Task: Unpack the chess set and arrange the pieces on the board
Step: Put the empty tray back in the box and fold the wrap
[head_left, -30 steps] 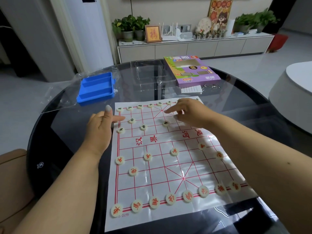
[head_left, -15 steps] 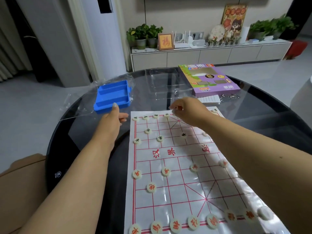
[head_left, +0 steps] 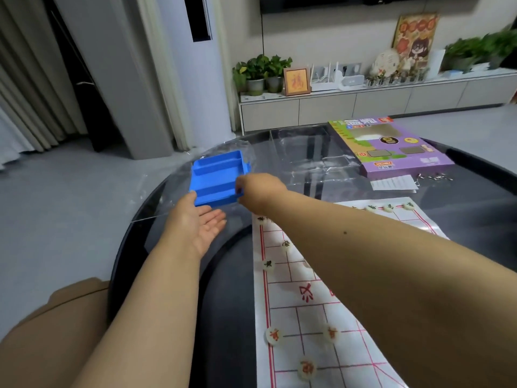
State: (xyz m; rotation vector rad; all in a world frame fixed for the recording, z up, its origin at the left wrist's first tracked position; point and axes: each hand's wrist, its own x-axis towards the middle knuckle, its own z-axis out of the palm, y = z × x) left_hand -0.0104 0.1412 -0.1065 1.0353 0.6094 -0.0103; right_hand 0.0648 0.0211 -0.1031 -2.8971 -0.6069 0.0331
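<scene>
The white paper chess board (head_left: 296,326) with red grid lines lies on the round black glass table (head_left: 223,289). Round white pieces sit on it, some with black characters (head_left: 268,264) along the far rows and some with red characters (head_left: 273,335) nearer me. A blue plastic tray (head_left: 215,177) stands left of the board's far corner. My right hand (head_left: 258,191) reaches across and grips the tray's near right edge. My left hand (head_left: 197,224) lies palm up with fingers relaxed, just in front of the tray, holding nothing. My right forearm hides much of the board.
A purple game box (head_left: 391,147) and a clear plastic insert (head_left: 307,152) lie at the table's far side, with a white leaflet (head_left: 393,182) and small metal clips (head_left: 435,177) beside them. Clear plastic wrap (head_left: 156,203) lies under the tray. A brown seat (head_left: 70,301) is at lower left.
My right hand has left the board's far row and moved left to grip the blue tray. My left hand has turned palm up by the tray. The camera has swung left.
</scene>
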